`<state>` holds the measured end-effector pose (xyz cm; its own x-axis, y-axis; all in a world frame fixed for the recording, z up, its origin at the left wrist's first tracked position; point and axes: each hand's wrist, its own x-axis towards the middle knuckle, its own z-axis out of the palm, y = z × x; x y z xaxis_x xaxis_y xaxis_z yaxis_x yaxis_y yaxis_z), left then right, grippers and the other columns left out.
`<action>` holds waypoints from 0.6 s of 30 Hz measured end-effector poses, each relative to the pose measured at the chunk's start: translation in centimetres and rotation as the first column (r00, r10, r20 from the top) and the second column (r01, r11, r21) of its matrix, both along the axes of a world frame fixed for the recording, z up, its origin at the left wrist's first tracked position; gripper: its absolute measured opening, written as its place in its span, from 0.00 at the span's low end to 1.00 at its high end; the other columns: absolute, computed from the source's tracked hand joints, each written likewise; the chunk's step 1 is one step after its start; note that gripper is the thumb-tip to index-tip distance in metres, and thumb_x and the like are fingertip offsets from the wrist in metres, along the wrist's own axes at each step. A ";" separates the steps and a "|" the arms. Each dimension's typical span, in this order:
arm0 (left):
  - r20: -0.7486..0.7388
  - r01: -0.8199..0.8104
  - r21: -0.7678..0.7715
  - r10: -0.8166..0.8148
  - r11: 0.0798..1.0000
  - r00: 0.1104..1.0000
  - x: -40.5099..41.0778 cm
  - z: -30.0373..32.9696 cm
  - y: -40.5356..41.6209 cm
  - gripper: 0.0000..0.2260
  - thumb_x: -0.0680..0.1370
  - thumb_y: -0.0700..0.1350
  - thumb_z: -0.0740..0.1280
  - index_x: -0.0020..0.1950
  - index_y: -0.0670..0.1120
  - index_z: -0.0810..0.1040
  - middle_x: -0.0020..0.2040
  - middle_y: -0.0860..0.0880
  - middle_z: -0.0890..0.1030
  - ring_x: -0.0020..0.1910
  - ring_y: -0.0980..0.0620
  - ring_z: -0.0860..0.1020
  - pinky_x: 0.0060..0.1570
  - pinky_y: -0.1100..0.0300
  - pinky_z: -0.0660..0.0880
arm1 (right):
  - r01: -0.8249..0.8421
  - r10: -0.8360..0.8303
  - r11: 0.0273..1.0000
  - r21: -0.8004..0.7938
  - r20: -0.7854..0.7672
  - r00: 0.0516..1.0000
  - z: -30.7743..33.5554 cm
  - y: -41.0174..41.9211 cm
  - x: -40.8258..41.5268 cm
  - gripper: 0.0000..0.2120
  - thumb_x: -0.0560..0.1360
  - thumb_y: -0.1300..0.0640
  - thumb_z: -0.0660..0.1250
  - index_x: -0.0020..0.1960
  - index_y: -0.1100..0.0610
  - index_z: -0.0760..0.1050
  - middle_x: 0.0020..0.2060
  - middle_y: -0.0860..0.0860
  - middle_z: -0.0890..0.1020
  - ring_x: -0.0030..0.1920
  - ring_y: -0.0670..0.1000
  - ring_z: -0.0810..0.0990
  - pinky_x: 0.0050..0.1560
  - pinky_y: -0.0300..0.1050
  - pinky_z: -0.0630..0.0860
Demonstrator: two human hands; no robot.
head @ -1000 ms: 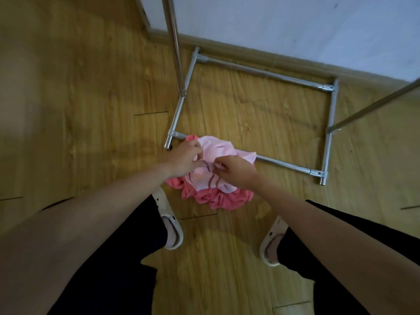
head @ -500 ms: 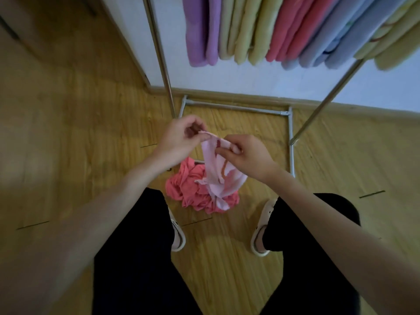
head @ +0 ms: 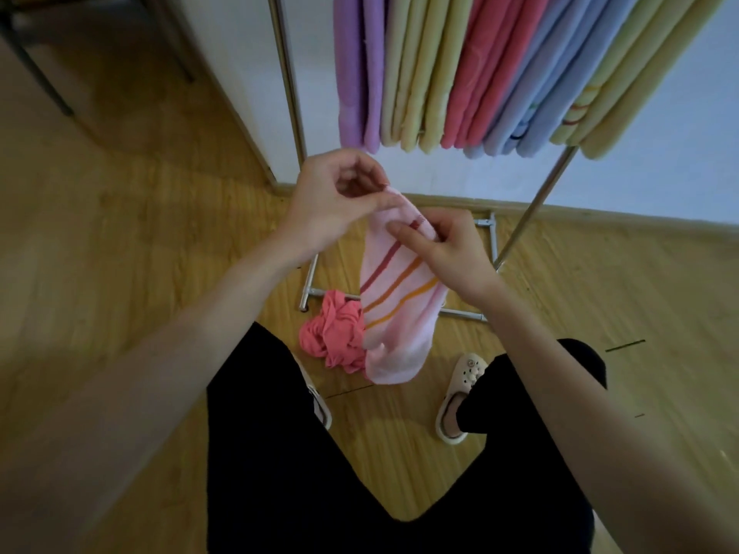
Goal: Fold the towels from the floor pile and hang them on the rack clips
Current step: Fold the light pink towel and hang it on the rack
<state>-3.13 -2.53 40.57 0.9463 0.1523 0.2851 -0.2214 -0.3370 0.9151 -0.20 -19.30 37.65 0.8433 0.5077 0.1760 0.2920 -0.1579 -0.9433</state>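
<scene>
Between left hand (head: 336, 203) and right hand (head: 448, 249) hangs pink towel (head: 396, 313).

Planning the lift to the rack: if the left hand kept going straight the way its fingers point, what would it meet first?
The left hand points right along the pale pink striped towel edge it pinches, so probably the right hand; depth is unclear.
</scene>
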 end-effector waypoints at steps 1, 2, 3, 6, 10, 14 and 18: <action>-0.009 0.003 -0.014 -0.003 1.000 1.000 -0.3 0.2 -0.1 0.09 0.68 0.35 0.76 0.41 0.43 0.78 0.37 0.52 0.80 0.36 0.63 0.78 0.40 0.70 0.74 | -0.001 0.001 1.000 0.004 -0.005 1.000 0.3 0.0 -0.2 0.19 0.74 0.61 0.70 0.30 0.66 0.66 0.26 0.48 0.61 0.26 0.42 0.58 0.27 0.34 0.54; -0.023 0.004 -0.037 -0.004 0.999 1.000 -0.6 0.4 -0.1 0.08 0.69 0.35 0.75 0.42 0.44 0.78 0.38 0.51 0.80 0.37 0.62 0.79 0.41 0.69 0.75 | -0.001 0.001 1.000 0.010 -0.013 1.000 0.4 -0.1 -0.4 0.19 0.74 0.61 0.70 0.31 0.68 0.66 0.26 0.49 0.61 0.26 0.42 0.58 0.27 0.35 0.55; -0.043 0.008 -0.076 -0.011 0.997 0.999 -0.9 0.4 -0.1 0.08 0.70 0.35 0.75 0.43 0.44 0.79 0.39 0.51 0.81 0.39 0.61 0.79 0.43 0.68 0.76 | 0.000 0.000 1.000 0.020 -0.016 1.000 0.7 -0.2 -0.6 0.19 0.74 0.61 0.70 0.32 0.69 0.67 0.26 0.49 0.62 0.27 0.43 0.59 0.28 0.35 0.55; -0.141 0.094 -0.174 -0.119 0.980 0.983 -1.9 -0.3 0.4 0.11 0.72 0.37 0.73 0.53 0.42 0.78 0.49 0.48 0.82 0.49 0.56 0.80 0.53 0.63 0.76 | 0.018 -0.016 0.998 0.059 -0.042 0.999 1.4 -0.5 -1.1 0.16 0.73 0.62 0.71 0.31 0.67 0.70 0.26 0.49 0.65 0.29 0.45 0.62 0.29 0.36 0.58; -0.297 0.299 -0.150 -0.331 0.942 0.896 -2.7 -2.4 1.0 0.23 0.68 0.40 0.75 0.63 0.44 0.76 0.57 0.47 0.81 0.58 0.50 0.79 0.59 0.55 0.76 | 0.023 -0.014 0.996 0.087 -0.101 0.995 2.7 -1.1 -1.3 0.13 0.73 0.62 0.71 0.31 0.53 0.75 0.26 0.42 0.73 0.30 0.42 0.70 0.32 0.33 0.66; -0.348 0.301 -0.114 -0.322 0.947 0.880 -2.3 -3.4 0.2 0.19 0.71 0.37 0.73 0.61 0.40 0.78 0.58 0.45 0.81 0.58 0.51 0.78 0.60 0.59 0.75 | 0.001 0.006 0.997 0.078 -0.088 0.996 3.5 -1.9 -1.3 0.15 0.74 0.64 0.70 0.30 0.54 0.74 0.23 0.40 0.72 0.27 0.40 0.69 0.30 0.31 0.65; -0.443 0.285 -0.038 -0.272 0.958 0.854 -2.0 -4.9 0.5 0.15 0.72 0.41 0.74 0.56 0.39 0.81 0.54 0.44 0.83 0.55 0.49 0.80 0.62 0.54 0.74 | 0.026 -0.018 0.993 0.118 -0.068 0.998 4.1 -2.7 -1.4 0.19 0.73 0.58 0.71 0.34 0.72 0.69 0.29 0.56 0.69 0.32 0.52 0.67 0.33 0.46 0.63</action>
<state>-5.16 -1.98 35.67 0.9758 -0.1379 -0.1694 0.1123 -0.3484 0.9306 -1.59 -22.05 41.72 0.8661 0.4675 0.1768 0.2253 -0.0496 -0.9730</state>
